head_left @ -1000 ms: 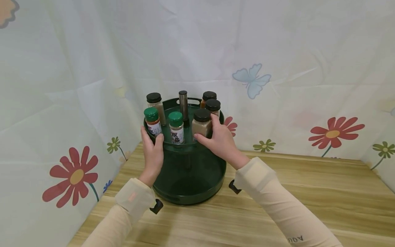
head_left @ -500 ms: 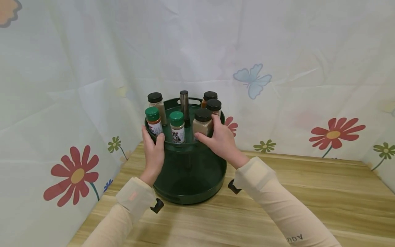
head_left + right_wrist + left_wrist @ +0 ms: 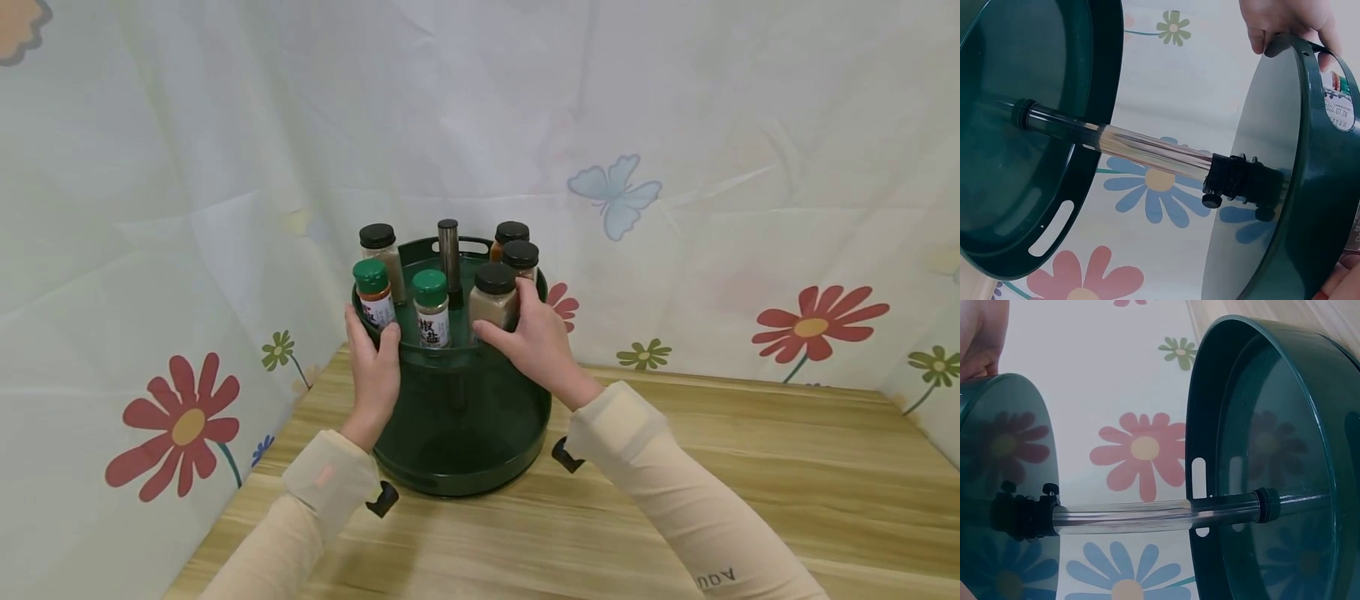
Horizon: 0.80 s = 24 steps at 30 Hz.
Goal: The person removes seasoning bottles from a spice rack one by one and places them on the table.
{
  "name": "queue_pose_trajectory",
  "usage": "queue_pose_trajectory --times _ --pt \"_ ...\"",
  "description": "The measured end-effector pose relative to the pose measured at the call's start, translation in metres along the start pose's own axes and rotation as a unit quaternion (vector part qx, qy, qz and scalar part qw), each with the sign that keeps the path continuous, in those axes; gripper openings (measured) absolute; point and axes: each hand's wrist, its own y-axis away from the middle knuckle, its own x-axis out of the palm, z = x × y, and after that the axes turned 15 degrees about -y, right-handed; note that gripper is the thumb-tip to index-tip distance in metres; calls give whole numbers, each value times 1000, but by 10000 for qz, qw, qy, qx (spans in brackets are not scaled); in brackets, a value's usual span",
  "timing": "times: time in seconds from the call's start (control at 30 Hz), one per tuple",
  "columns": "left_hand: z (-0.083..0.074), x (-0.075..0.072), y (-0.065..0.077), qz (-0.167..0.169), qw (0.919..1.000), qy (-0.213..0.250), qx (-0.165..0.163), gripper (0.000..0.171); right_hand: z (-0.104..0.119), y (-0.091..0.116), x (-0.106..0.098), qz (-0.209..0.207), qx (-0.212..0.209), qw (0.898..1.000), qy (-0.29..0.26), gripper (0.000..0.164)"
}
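Note:
A dark green two-tier turntable rack [image 3: 461,475] stands on the wooden table, spice jars on its upper tray [image 3: 420,350]. At the left front of that tray my left hand [image 3: 372,375] grips the rim, its thumb by a green-capped jar [image 3: 377,307]. My right hand [image 3: 542,337] holds a black-lidded jar of beige powder [image 3: 491,308], thumb low on its front and fingers round its right side. Between them stands a second green-capped jar [image 3: 431,312]. In the right wrist view, left-hand fingers [image 3: 1291,22] lie over the upper tray's edge near its handle slot.
More black-lidded jars stand at the back: one at left [image 3: 384,258], two at right [image 3: 520,257]. A metal post [image 3: 448,258] rises through the tray; below, a clear tube [image 3: 1129,517] joins both tiers. A flowered curtain [image 3: 720,208] hangs behind the table [image 3: 735,483].
Both hands keep the same hold. The rack, jars and hands shift only very slightly rightward in the head view, together with the backdrop.

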Motion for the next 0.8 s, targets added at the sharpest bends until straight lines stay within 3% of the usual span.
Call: queue_pose_trajectory --times 0.8 --pt "2 3 0 -60 10000 -14 -13 71 2 0 1 -530 376 9911 -1159 59"
